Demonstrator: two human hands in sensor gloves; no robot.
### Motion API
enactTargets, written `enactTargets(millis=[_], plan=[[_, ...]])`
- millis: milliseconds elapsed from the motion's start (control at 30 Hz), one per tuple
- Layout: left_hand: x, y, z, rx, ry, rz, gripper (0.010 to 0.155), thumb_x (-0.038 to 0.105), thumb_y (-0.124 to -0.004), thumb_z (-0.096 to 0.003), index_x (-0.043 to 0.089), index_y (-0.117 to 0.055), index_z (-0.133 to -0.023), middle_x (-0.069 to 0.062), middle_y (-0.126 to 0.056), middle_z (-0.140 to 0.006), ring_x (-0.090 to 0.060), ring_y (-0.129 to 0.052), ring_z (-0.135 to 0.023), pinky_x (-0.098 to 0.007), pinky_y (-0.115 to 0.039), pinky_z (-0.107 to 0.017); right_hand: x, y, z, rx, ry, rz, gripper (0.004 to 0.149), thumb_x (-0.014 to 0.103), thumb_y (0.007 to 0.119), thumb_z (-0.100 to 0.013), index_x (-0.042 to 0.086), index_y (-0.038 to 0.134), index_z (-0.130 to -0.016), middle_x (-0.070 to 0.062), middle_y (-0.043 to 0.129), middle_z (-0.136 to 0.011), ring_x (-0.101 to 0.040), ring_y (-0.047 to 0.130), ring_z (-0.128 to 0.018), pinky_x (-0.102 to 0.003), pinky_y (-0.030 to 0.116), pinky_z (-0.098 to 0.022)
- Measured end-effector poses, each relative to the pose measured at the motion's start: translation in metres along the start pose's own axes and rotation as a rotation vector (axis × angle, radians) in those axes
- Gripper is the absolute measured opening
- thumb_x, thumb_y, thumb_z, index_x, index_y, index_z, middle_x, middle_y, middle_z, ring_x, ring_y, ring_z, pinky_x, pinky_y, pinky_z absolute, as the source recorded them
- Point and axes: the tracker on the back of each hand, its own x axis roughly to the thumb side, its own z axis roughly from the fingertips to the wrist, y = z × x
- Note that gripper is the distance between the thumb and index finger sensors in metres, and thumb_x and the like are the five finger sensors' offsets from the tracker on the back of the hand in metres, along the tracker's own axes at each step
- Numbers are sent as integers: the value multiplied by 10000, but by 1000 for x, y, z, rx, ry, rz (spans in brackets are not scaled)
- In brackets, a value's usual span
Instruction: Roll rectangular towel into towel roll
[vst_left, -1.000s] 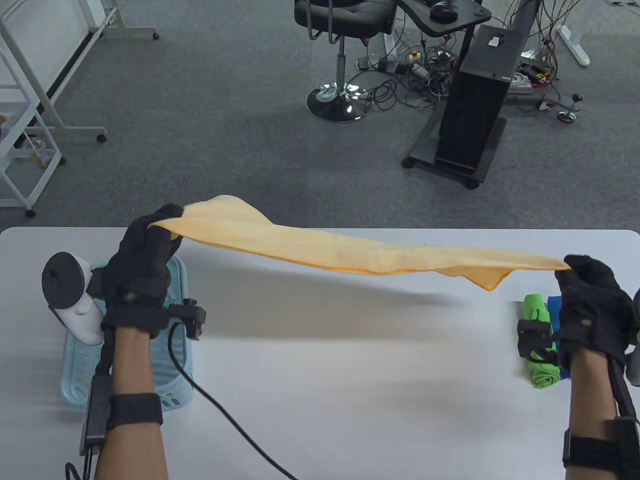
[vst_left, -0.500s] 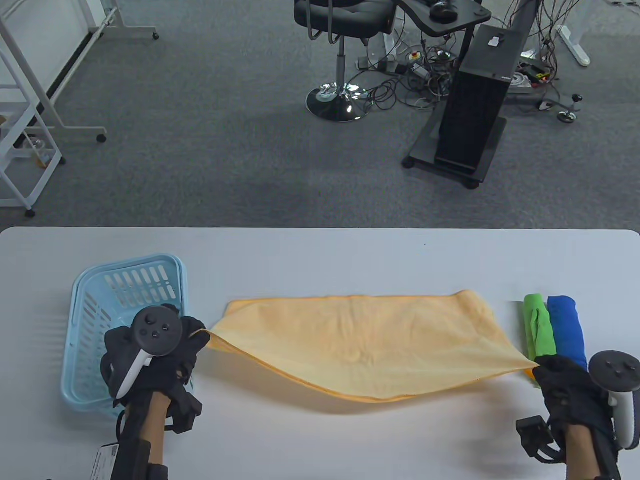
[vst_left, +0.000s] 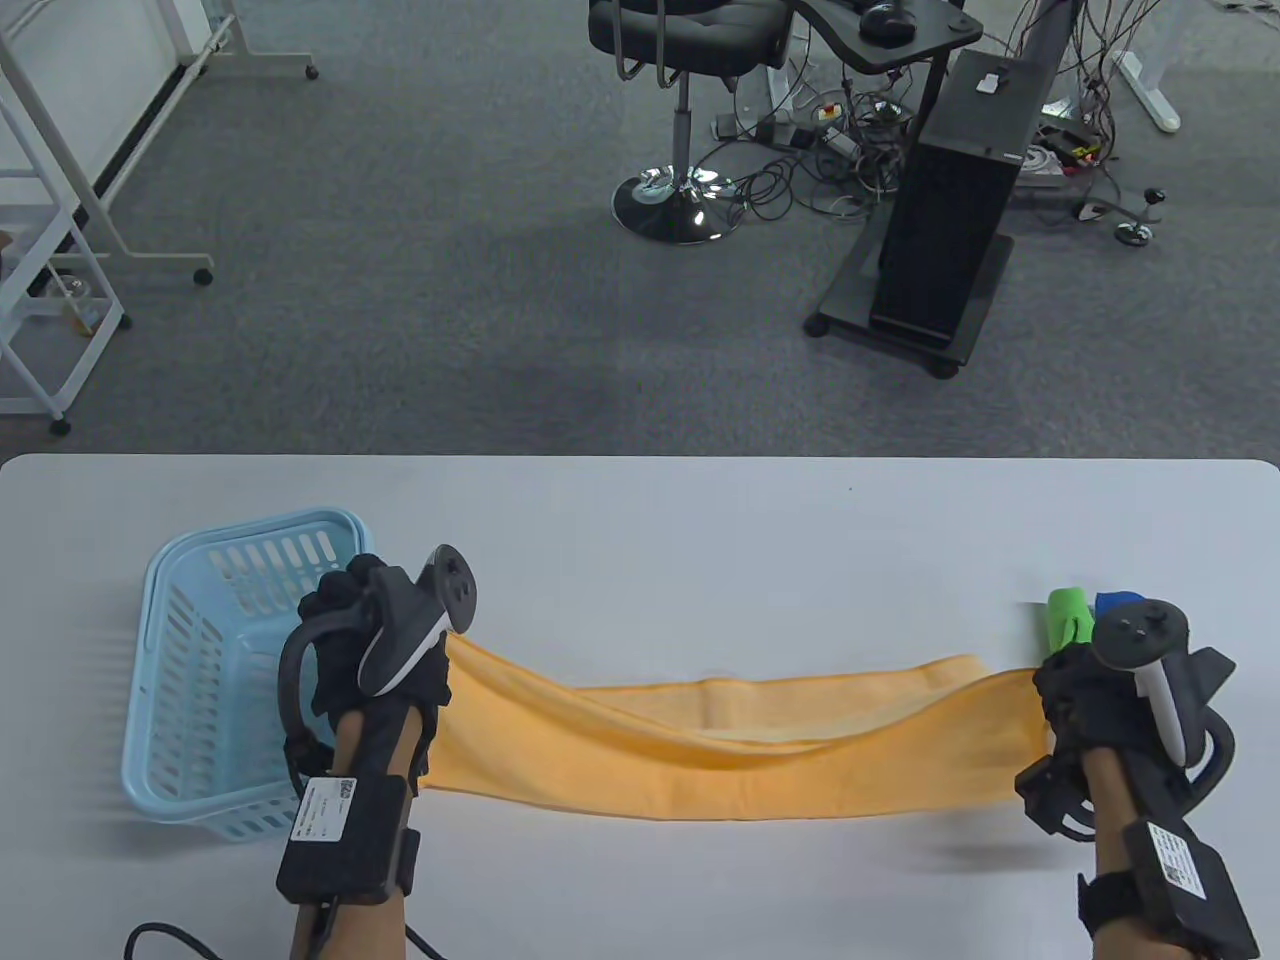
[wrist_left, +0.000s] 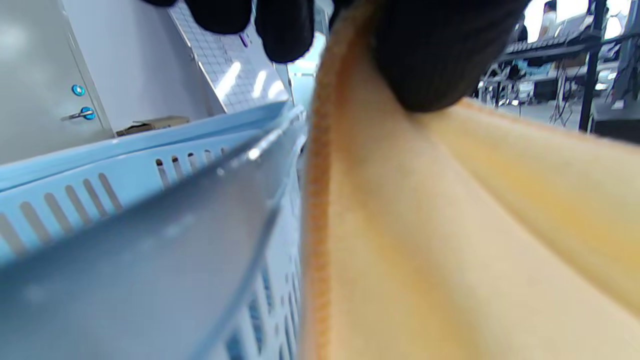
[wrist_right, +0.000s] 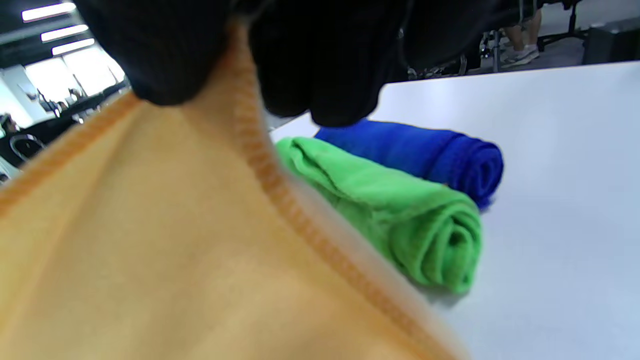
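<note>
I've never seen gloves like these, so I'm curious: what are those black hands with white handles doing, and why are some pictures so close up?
Those are a person's hands in black sensor gloves. The white handles are trackers strapped to their backs. One camera looks down at the white table; two small cameras sit on the wrists, so their pictures look very close. The left hand and right hand each hold one end of an orange towel, stretched between them and folded lengthwise. A light blue basket stands at the left. On the right lie a green towel roll and a blue towel roll, side by side.
</note>
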Motion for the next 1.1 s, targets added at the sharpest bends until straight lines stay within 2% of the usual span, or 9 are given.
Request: enactTargets(millis=[167,467,567,633,700,733,867,967,1100], plan=[[3,9,-6,-27,45,-69,508,455,-794,-421,327,-855,-908,-103,-422,-1176,-400,-384,-983,-598,-365,-717,16,-7,-3,-27,-23,-25,578,405,786,-320,158,784,-843,-112,657,-945,-314,772,-813,-597,554,-662],[-3,32,8,7,82,-137,676,531,-861,-341,361,-770,-988,-94,-509,-1171,-405,-391,-1042,-628,-358,-738,39,-9,21,-30,-129,2,573,406,788,-322,157,800,-838,-114,666,-947,-320,776,-816,-603,551,-664],[-7,32,10,12,67,-146,446,568,-860,-288,256,-1003,-573,-57,-564,-1143,-403,-353,-1065,-641,-335,-745,43,-9,31,-23,-152,24,570,406,787,-324,155,805,-836,-116,670,-946,-320,779,-815,-605,553,-662],[-4,29,11,6,6,-131,416,540,-848,-306,246,-1025,-541,-43,-560,-1147,-406,-328,-1070,-635,-322,-746,44,-10,35,-28,-159,47,570,407,787,-324,153,807,-834,-118,672,-945,-323,781,-813,-606,553,-662],[0,25,12,-11,-29,-142,383,476,-812,-360,290,-1008,-631,-54,-525,-1159,-408,-316,-1068,-634,-315,-742,45,-9,38,-28,-161,68,570,407,786,-325,152,808,-834,-120,673,-944,-323,782,-812,-606,554,-662],[5,21,12,-55,-54,-163,392,407,-795,-401,339,-968,-747,-58,-484,-1170,-402,-305,-1067,-632,-318,-739,45,-8,40,-18,-166,85,568,404,785,-326,150,809,-834,-119,673,-945,-324,782,-811,-607,553,-661],[9,16,10,-87,-90,-95,550,157,-709,-476,444,-788,-938,-66,-475,-1178,-413,-342,-1077,-641,-350,-735,47,-1,47,-12,-179,113,568,403,785,-326,149,810,-833,-121,675,-943,-326,783,-809,-609,552,-660],[9,19,12,-100,-86,-110,646,151,-732,-472,503,-616,-1002,-66,-422,-1187,-413,-315,-1086,-643,-338,-740,52,5,52,-10,-201,151,567,404,784,-327,151,810,-834,-122,672,-945,-326,779,-813,-610,550,-661],[9,22,14,-76,-106,-91,517,199,-776,-462,490,-774,-890,-65,-439,-1182,-415,-317,-1088,-647,-337,-742,60,13,57,6,-219,155,569,404,783,-328,150,808,-836,-122,667,-948,-328,775,-817,-612,545,-663]])
